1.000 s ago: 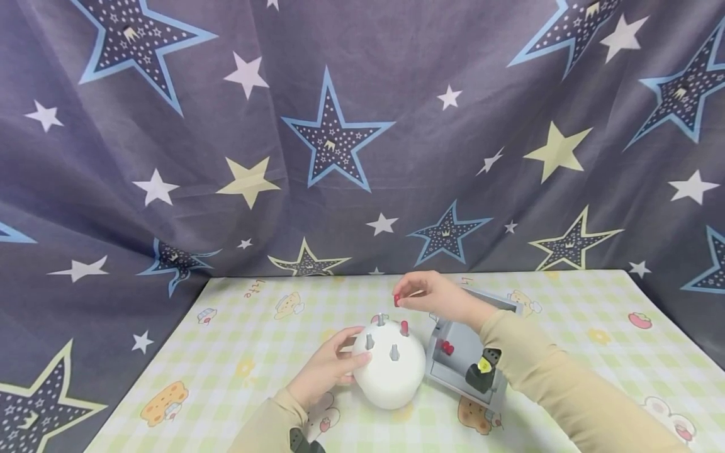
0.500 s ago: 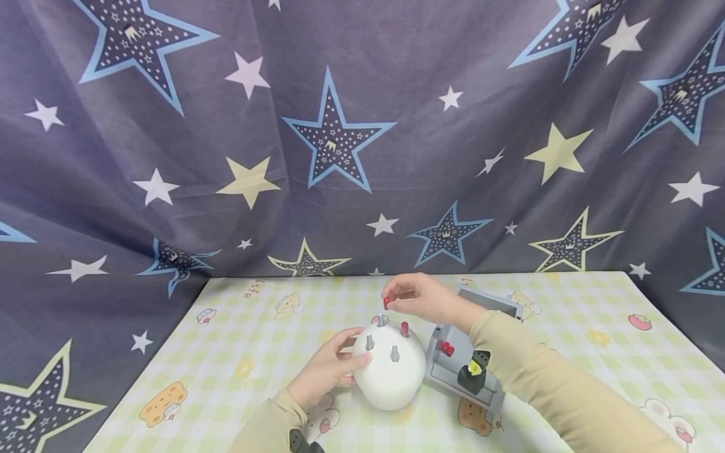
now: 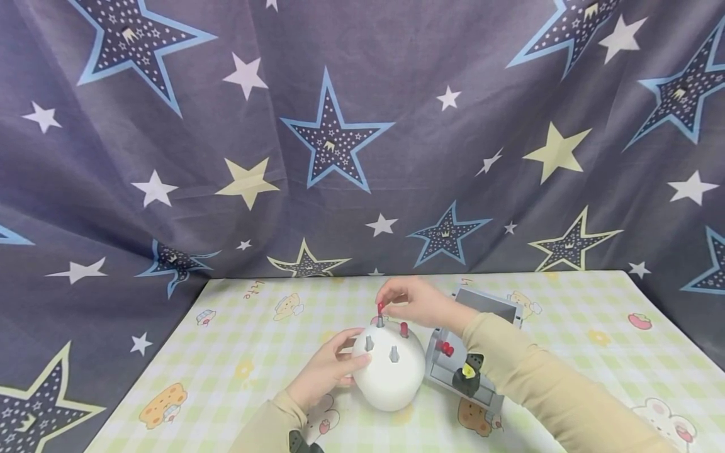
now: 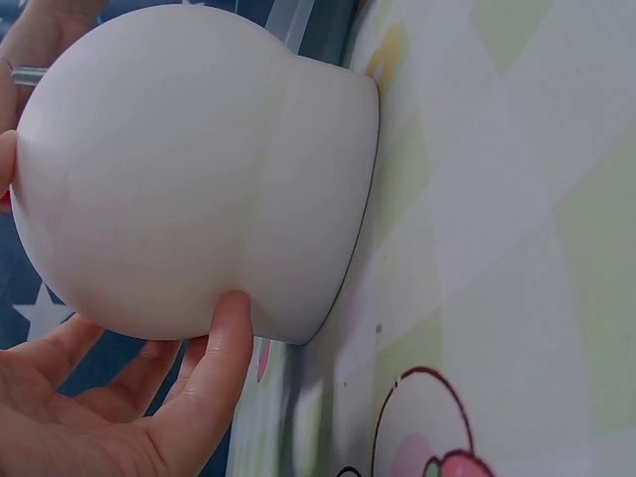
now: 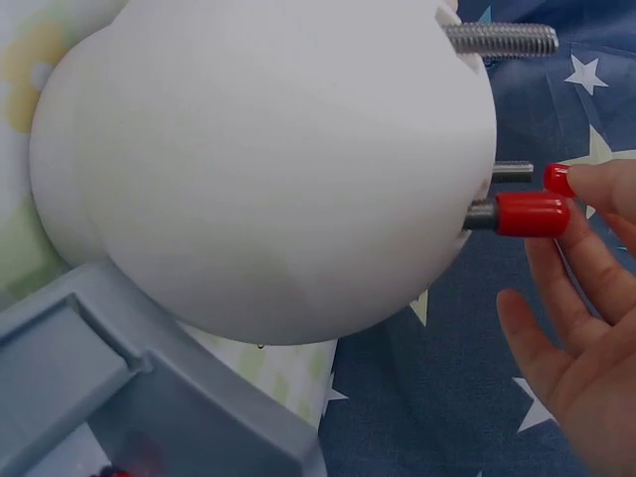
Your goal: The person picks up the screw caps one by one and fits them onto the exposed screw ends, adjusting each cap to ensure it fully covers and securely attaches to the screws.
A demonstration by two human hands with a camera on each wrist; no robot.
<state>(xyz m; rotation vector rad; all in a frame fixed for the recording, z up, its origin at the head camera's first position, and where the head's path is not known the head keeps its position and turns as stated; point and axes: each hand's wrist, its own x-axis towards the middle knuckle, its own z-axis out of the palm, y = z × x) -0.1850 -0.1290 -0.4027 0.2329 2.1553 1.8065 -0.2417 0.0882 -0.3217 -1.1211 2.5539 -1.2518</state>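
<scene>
Partly hidden pinched red cap (image 5: 557, 180), dome (image 5: 288, 169), cropped box (image 5: 224, 393)

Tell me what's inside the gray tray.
In the head view: red caps, bunched toward the left, count unclear. The right sleeve and black wrist device cover part of the tray; anything beneath them can't be seen.

Tray (image 3: 443, 372) right of the ball (image 3: 391, 385)
</scene>
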